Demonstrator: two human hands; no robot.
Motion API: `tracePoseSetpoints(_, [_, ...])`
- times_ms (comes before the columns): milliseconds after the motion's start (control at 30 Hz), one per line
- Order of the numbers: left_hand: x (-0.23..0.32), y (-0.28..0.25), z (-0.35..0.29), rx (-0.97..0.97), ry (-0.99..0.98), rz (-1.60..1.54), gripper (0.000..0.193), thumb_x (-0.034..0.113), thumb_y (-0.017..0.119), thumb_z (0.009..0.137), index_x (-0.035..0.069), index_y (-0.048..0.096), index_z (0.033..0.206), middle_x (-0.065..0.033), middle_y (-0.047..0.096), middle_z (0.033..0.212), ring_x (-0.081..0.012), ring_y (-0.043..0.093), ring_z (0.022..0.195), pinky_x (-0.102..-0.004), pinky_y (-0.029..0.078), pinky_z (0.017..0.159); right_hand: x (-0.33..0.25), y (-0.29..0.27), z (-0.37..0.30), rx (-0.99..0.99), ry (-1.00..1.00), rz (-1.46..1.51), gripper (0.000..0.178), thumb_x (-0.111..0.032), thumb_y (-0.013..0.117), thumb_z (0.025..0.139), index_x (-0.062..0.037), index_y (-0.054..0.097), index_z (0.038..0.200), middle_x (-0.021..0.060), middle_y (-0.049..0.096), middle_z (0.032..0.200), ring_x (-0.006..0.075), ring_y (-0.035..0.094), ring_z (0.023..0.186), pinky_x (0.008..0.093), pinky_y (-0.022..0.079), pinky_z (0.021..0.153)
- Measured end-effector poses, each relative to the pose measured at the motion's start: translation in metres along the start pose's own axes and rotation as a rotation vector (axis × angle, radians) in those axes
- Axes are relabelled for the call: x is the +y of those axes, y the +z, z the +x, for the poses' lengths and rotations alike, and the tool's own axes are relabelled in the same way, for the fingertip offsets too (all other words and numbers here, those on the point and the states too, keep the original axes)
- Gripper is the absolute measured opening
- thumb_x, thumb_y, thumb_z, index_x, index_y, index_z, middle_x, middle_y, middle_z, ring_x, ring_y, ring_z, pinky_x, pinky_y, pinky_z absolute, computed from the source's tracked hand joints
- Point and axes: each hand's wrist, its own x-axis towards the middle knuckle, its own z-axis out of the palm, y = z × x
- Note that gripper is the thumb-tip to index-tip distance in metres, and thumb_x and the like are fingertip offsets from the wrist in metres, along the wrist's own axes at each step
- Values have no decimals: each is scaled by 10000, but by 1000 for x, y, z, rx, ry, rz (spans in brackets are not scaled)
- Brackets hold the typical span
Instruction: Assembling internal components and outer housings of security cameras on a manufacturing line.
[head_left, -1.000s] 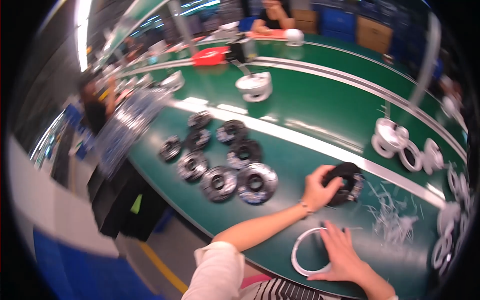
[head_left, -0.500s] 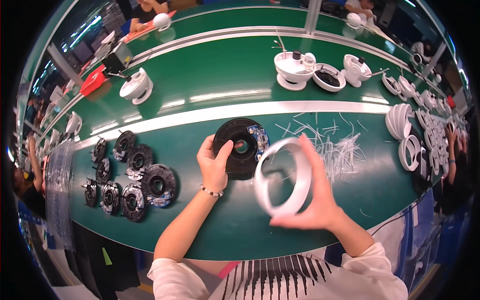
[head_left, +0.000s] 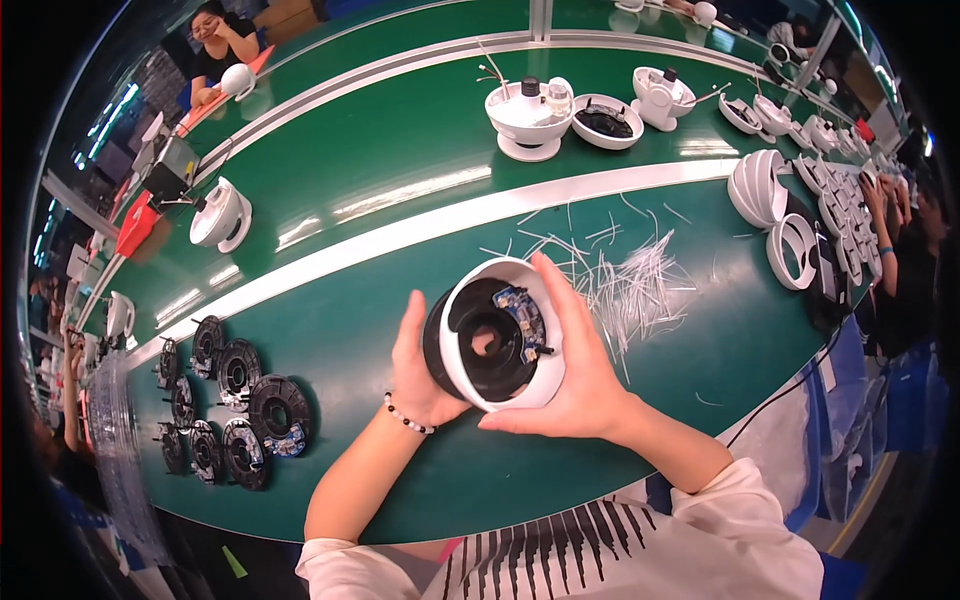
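Observation:
My right hand (head_left: pixel 572 370) grips a white plastic ring housing (head_left: pixel 548 388) by its outer wall, thumb below and fingers on the upper right side. Through the ring shows a black round disc (head_left: pixel 470 335) with a blue circuit board (head_left: pixel 522 318) on it. The disc lies against the ring's left opening, its left edge sticking out past the rim. Behind and below the disc, my left hand (head_left: pixel 418 370) supports it; the thumb points up and the other fingers are mostly hidden. Whether the disc is seated in the ring, I cannot tell.
Several black discs with circuit boards (head_left: pixel 240 375) lie at left on the green table (head_left: pixel 400 500). Thin white strips (head_left: pixel 640 290) are scattered right of centre. White shells (head_left: pixel 757 190) and rings (head_left: pixel 792 250) stand at right. White device bodies (head_left: pixel 528 120) stand on the conveyor beyond. A person (head_left: pixel 215 50) sits far left.
The white ring and the black disc, apart before, are now together, the ring around or against the disc. My left hand has shifted from gripping the disc's edge to backing it. The view has turned right.

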Motion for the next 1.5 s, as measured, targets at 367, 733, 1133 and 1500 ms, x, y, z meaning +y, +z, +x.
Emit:
tracePoseSetpoints(367, [-3, 3, 0, 92, 78, 46, 499, 423, 297, 853, 43, 479, 1120, -128, 540, 1070, -245, 537, 948, -378, 442, 836, -10, -4, -1, -142, 83, -56, 1243, -433, 797, 459, 81, 34, 1294, 273, 184, 1307, 401, 228, 1181, 462, 230, 966])
tracePoseSetpoints(733, [-14, 6, 2, -40, 44, 116, 827, 691, 140, 769, 73, 243, 1310, -111, 332, 1296, -250, 359, 1171, -398, 314, 974, -12, 1, 1, -162, 72, -395, 1256, -584, 736, 437, 110, 103, 1270, 293, 241, 1260, 407, 331, 1116, 443, 287, 926])
tracePoseSetpoints(1133, [-15, 4, -3, -65, 304, 438, 929, 452, 605, 654, 58, 115, 1337, -134, 291, 1310, -250, 359, 1179, -357, 305, 986, 11, 42, -8, 65, 56, -127, 1273, -599, 698, 502, 48, -52, 1302, 298, 65, 1325, 433, 175, 1200, 489, 188, 971])
tracePoseSetpoints(1500, [5, 22, 5, 311, 430, 147, 423, 278, 369, 841, 11, 427, 1164, -116, 500, 1151, -245, 494, 1037, -372, 374, 921, 7, -16, -14, 257, -206, -112, 904, -397, 681, 646, -24, 189, 1305, 234, 136, 1358, 424, 110, 1250, 489, 121, 1002])
